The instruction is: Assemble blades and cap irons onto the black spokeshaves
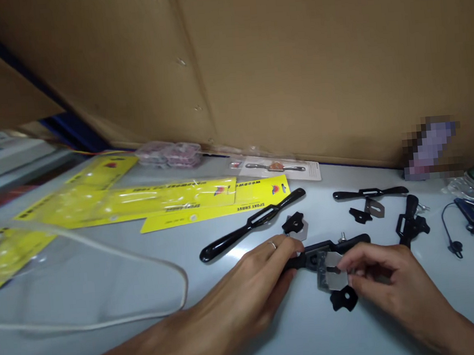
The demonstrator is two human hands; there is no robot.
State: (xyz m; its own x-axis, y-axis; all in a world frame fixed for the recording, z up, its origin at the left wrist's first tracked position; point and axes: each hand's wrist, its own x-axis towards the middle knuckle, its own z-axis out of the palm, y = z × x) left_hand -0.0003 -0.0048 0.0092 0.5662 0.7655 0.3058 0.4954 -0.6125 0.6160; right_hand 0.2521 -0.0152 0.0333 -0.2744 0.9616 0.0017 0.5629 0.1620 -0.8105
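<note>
My left hand, with a ring on one finger, is closed on the left end of a black spokeshave body lying at the lower centre. A small screw stands by its far edge. Between the thumb and fingers of my right hand is a slotted metal blade, held over the near side of the body. Dark film or wrapping seems to cover the blade's left edge. Just below the blade, a black cap plate lies on the table. Beyond my left fingers lie another cap plate and a blade.
More black spokeshave bodies lie at the centre, back right and right. Yellow packaging cards spread across the left, near a white cable. Plastic boxes and a carded spokeshave stand along the cardboard wall.
</note>
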